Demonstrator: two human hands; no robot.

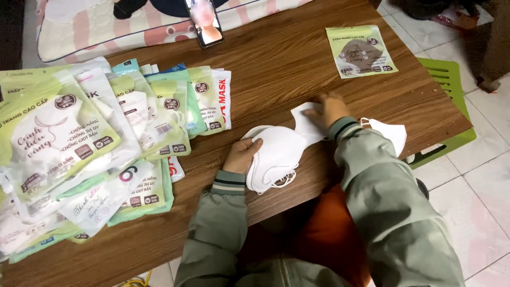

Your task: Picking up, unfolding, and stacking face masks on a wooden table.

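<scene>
My left hand [243, 155] grips the left edge of a small stack of white folded face masks [276, 157] lying on the brown wooden table [276, 64]. My right hand [328, 110] rests flat on another white mask [304, 121] just beyond the stack, fingers spread on it. A further white mask [392, 134] lies to the right, partly hidden under my right sleeve. Both arms wear grey-green jacket sleeves with striped cuffs.
A big heap of sealed mask packets [79, 143] covers the table's left side. One lone packet [360, 51] lies at the far right. A phone [204, 21] leans at the back edge. A green plastic stool [450, 90] stands right of the table on a tiled floor.
</scene>
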